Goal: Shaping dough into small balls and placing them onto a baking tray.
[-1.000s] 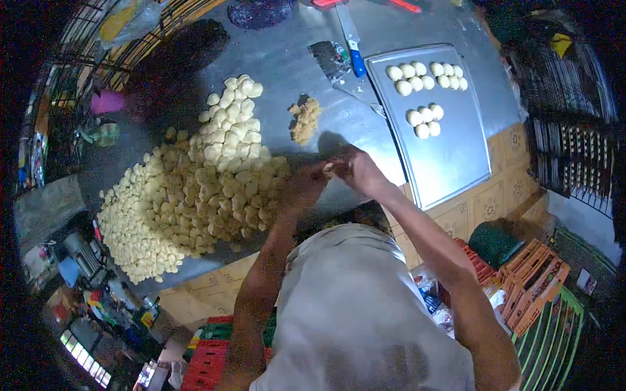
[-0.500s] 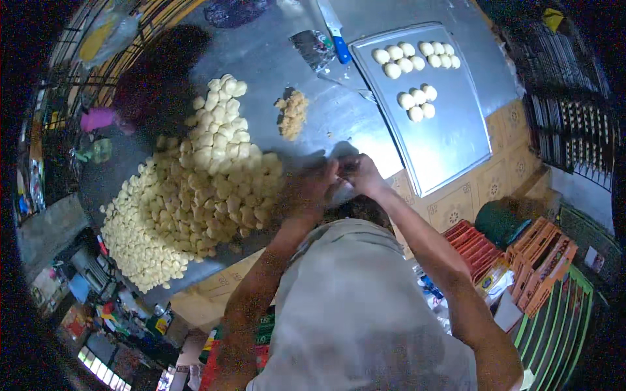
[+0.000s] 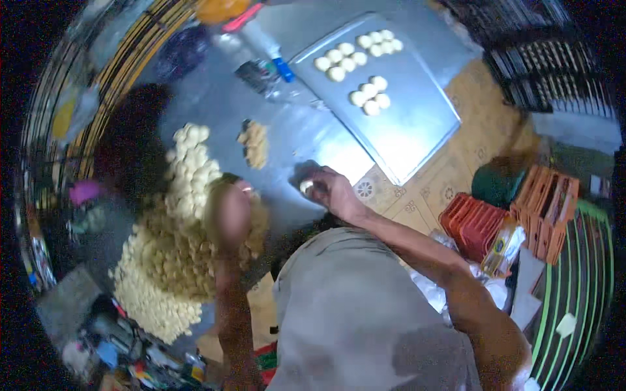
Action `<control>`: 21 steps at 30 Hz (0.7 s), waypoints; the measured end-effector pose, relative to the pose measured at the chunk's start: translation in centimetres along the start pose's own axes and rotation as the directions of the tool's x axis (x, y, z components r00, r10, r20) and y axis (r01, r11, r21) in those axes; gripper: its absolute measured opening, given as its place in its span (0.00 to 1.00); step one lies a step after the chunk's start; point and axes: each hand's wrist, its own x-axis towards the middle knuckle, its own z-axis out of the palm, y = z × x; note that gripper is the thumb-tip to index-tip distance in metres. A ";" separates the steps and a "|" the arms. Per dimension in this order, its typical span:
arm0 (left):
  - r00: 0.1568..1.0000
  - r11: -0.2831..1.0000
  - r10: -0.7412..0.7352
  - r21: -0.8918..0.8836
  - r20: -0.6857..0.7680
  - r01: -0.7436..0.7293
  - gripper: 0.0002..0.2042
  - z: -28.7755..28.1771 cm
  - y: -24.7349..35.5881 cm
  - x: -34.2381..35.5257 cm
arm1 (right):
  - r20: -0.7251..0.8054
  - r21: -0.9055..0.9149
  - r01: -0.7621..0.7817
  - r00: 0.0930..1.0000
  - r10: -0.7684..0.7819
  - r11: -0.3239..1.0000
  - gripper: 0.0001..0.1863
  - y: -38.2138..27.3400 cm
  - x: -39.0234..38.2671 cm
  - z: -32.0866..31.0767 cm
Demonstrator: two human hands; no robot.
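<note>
My right hand [image 3: 331, 194] is closed on a small pale dough ball [image 3: 306, 186] near the metal table's front edge. My left hand [image 3: 231, 212], smeared by motion, is over the large heap of dough pieces [image 3: 163, 267] at the left; its fingers are unclear. A clump of brown, crumbly filling [image 3: 254, 143] lies beyond my hands on the table [image 3: 287, 117]. A metal tray [image 3: 411, 137] at the right bears several groups of round dough balls [image 3: 370, 98].
A blue-handled knife [image 3: 282, 68], a crumpled wrapper [image 3: 254, 78] and a thin metal tool [image 3: 306, 103] lie left of the tray. Red crates [image 3: 469, 225], orange crates [image 3: 541, 212] and a green rack [image 3: 570, 293] stand at the right. A dark rack [image 3: 548, 58] fills the upper right.
My hands have parted: the left moved leftward over the heap and blurred, while the right keeps the dough near the same spot. The view has turned, shifting table and tray.
</note>
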 end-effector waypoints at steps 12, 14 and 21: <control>0.961 0.628 -0.030 -0.742 0.276 0.232 0.10 6.3 6.1 -0.7 | -0.180 -0.922 0.105 0.736 -0.653 0.373 0.13 -9.7 8.8 -17.1; 0.943 0.657 -0.001 -0.711 0.333 0.252 0.11 6.3 6.9 -0.8 | -0.097 -0.976 0.098 0.611 -0.785 0.196 0.15 -8.2 9.5 -16.8; 0.922 0.744 -0.129 -0.579 0.365 0.333 0.16 4.6 9.1 -2.7 | -0.122 -0.956 0.081 0.761 -0.637 0.281 0.12 -9.9 7.6 -14.6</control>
